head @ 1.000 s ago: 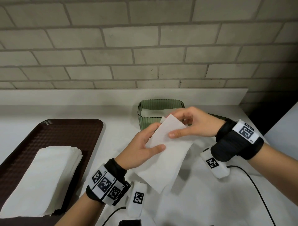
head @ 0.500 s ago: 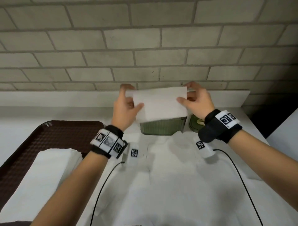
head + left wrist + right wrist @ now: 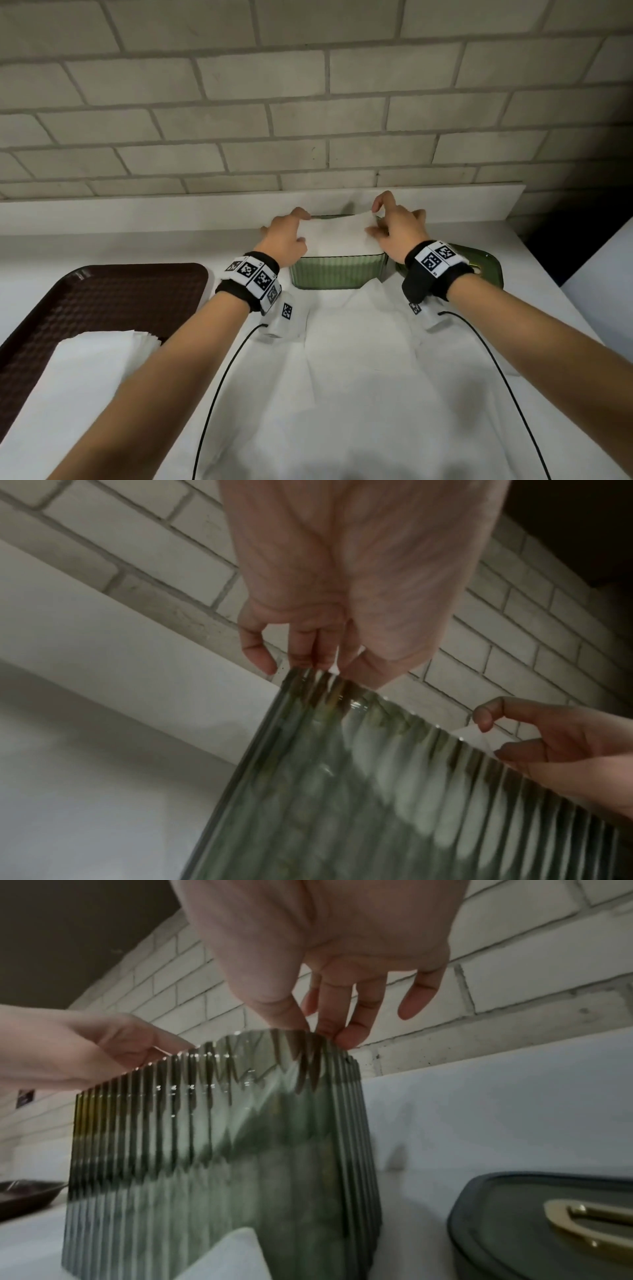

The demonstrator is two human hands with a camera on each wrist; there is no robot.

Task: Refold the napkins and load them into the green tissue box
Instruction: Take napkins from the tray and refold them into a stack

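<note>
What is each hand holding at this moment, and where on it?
Both hold one folded napkin over the green tissue box: left hand pinches its left end, right hand its right end.

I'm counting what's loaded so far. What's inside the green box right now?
A folded napkin lies across the box opening, held by both hands. It covers whatever lies beneath; the ribbed wall blurs the rest.

No readable text anywhere; the wrist bands [image 3: 255,274] carry only black-and-white square marker codes.
</note>
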